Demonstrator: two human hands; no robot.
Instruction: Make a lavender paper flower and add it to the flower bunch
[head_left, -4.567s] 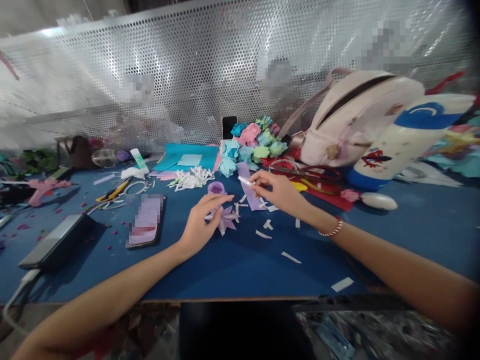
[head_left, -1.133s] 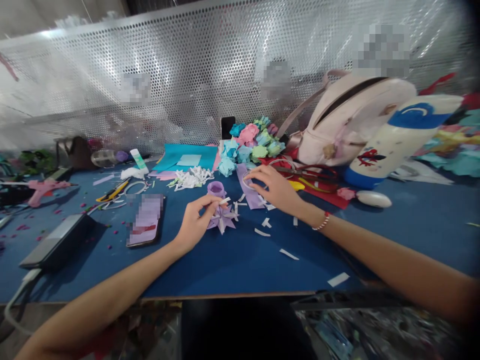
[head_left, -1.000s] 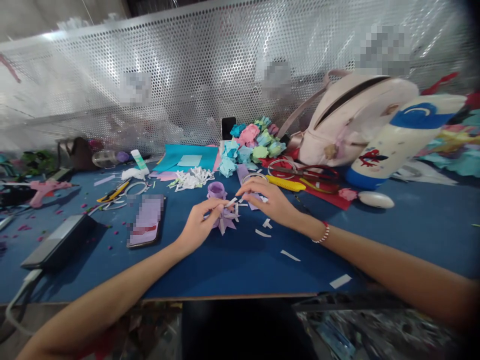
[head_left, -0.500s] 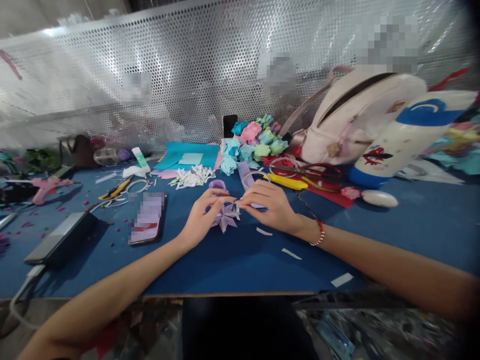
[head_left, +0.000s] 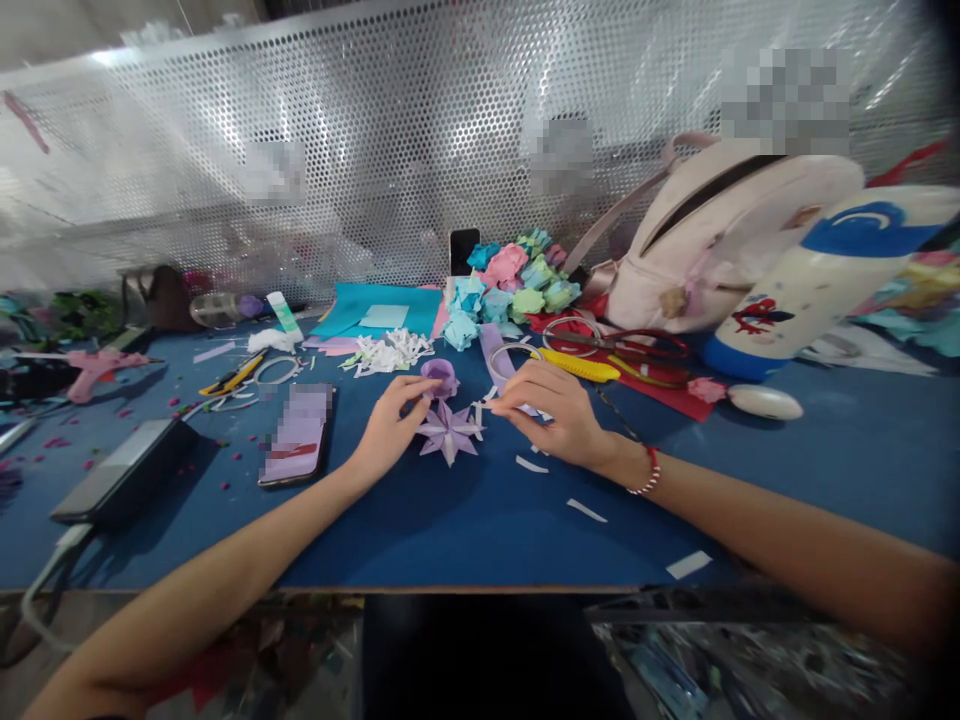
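A folded lilac paper star [head_left: 450, 434] lies on the blue table between my hands. Just behind it stands a purple ring-shaped roll [head_left: 441, 376]. My left hand [head_left: 397, 420] is at the left of both, fingertips at the roll's edge and thumb apart from the fingers near the star. Whether the fingertips touch the roll is hard to see. To the right of the star, my right hand [head_left: 551, 410] pinches a small white paper strip [head_left: 484, 405] between thumb and fingertips. A lilac paper strip [head_left: 495, 350] runs behind the right hand, partly hidden by it.
Loose white strips [head_left: 586, 511] lie near the front right. A phone [head_left: 296, 440] and a dark power bank [head_left: 124, 470] are at left. Behind are paper shreds [head_left: 394, 350], crumpled paper pieces [head_left: 499, 300], a yellow cutter [head_left: 577, 366], a tilted bottle [head_left: 795, 285] and a backpack [head_left: 675, 270].
My left hand has drawn back leftward from the right hand's fingertips, uncovering the star. My right hand has shifted slightly right, still pinching the white strip.
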